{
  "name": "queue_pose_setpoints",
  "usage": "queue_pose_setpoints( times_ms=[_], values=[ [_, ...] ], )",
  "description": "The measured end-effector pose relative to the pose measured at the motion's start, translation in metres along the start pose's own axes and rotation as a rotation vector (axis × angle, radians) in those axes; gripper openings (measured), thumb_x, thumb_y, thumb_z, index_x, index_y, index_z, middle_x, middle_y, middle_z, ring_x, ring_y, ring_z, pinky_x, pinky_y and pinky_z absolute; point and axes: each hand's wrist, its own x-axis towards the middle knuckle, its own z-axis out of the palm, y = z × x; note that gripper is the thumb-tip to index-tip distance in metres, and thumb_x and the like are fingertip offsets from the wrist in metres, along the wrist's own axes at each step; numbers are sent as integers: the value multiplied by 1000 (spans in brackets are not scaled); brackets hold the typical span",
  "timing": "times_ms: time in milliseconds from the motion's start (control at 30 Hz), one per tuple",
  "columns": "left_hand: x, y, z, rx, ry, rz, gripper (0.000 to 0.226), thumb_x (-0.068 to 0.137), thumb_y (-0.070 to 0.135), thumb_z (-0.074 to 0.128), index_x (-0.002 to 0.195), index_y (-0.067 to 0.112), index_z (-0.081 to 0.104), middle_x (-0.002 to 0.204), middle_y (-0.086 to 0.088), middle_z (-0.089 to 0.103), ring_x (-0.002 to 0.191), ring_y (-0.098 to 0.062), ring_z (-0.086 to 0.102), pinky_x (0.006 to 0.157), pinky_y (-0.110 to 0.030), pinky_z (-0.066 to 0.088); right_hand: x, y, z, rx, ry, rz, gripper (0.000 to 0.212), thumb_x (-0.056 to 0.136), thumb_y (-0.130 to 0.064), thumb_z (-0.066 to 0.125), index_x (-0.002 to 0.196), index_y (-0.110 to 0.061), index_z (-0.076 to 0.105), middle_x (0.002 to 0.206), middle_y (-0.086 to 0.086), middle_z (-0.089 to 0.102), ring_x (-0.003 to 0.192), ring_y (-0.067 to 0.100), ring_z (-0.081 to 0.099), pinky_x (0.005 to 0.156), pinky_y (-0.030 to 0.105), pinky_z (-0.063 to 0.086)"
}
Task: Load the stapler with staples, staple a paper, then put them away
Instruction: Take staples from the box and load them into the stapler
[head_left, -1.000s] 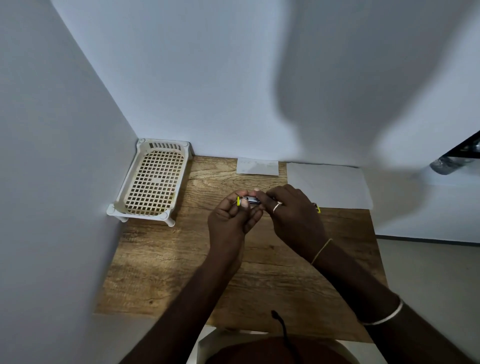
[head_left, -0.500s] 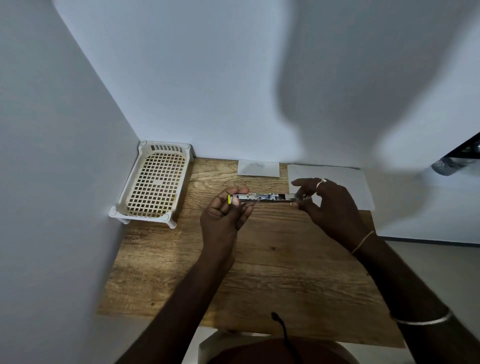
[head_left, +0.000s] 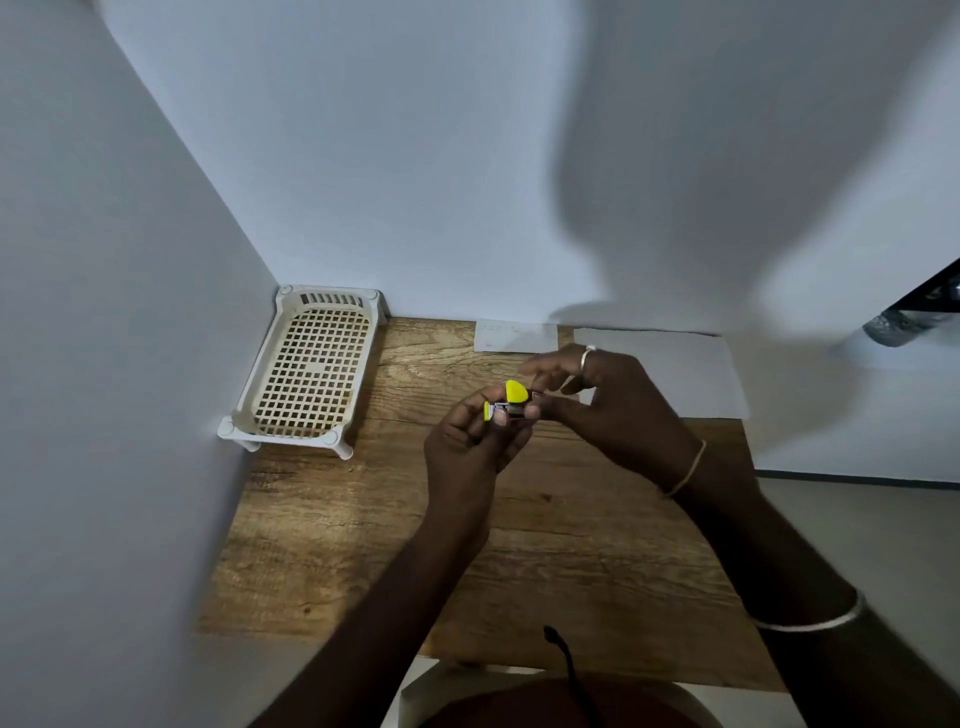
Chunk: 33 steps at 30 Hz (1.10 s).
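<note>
A small stapler (head_left: 511, 402) with yellow plastic parts and a metal body is held above the middle of the wooden table (head_left: 363, 530). My left hand (head_left: 470, 444) grips its left end from below. My right hand (head_left: 605, 405) pinches its right end with thumb and forefinger, the other fingers spread. A yellow tab stands up on top of the stapler. A white sheet of paper (head_left: 680, 371) lies at the back right of the table, partly behind my right hand. A smaller white slip (head_left: 514, 336) lies at the back edge. Staples are too small to make out.
A cream plastic lattice tray (head_left: 306, 374) stands at the table's back left corner against the walls. White walls close in the left and back sides. The right table edge drops to the floor. A dark cord (head_left: 563, 660) hangs near my body at the front edge.
Half a second ago the stapler's metal rail was stretched out long between my hands. Now my right hand has moved left and the stapler looks short, with a yellow part raised.
</note>
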Motion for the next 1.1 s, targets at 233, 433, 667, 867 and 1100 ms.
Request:
queue_pose_setpoints(
  times_ms=[233, 433, 667, 867, 1100],
  values=[
    [-4, -8, -6, -6, -11, -41, 18, 100, 3, 59, 113, 6, 71, 107, -8, 80, 103, -22, 76, 85, -31, 62, -7, 30, 7, -6, -134, 81, 23, 86, -22, 79, 109, -27, 78, 104, -15, 77, 100, 1, 69, 90, 33, 55],
    [-3, -24, -15, 17, -70, -131, 28, 96, 21, 61, 118, 5, 69, 115, -16, 77, 111, -30, 73, 92, -36, 61, -13, 60, 12, -12, -228, 167, 27, 87, -24, 78, 112, -36, 76, 97, -19, 76, 93, -3, 68, 74, 11, 48],
    [4, -45, -35, 237, -175, -244, 44, 93, 37, 72, 130, 14, 65, 126, -11, 73, 123, -33, 67, 98, -40, 58, -33, 85, 30, 7, -213, 297, 46, 67, -16, 91, 101, -40, 71, 89, -13, 74, 83, 1, 68, 74, 25, 56],
    [11, -61, -50, 813, -331, -17, 51, 80, 28, 89, 126, 32, 67, 120, 6, 76, 106, -3, 72, 93, -19, 56, -43, 110, 54, -311, -184, 288, 47, 68, -22, 89, 113, -25, 75, 102, -7, 70, 94, 11, 64, 77, 23, 49],
    [28, -81, -62, 1432, -587, 134, 60, 90, 27, 77, 143, 9, 57, 145, -7, 59, 131, -20, 58, 110, -30, 44, -56, 134, 80, -510, -241, 164, 29, 83, -29, 71, 112, -28, 73, 103, -2, 62, 98, 20, 59, 75, 33, 49]
  ],
)
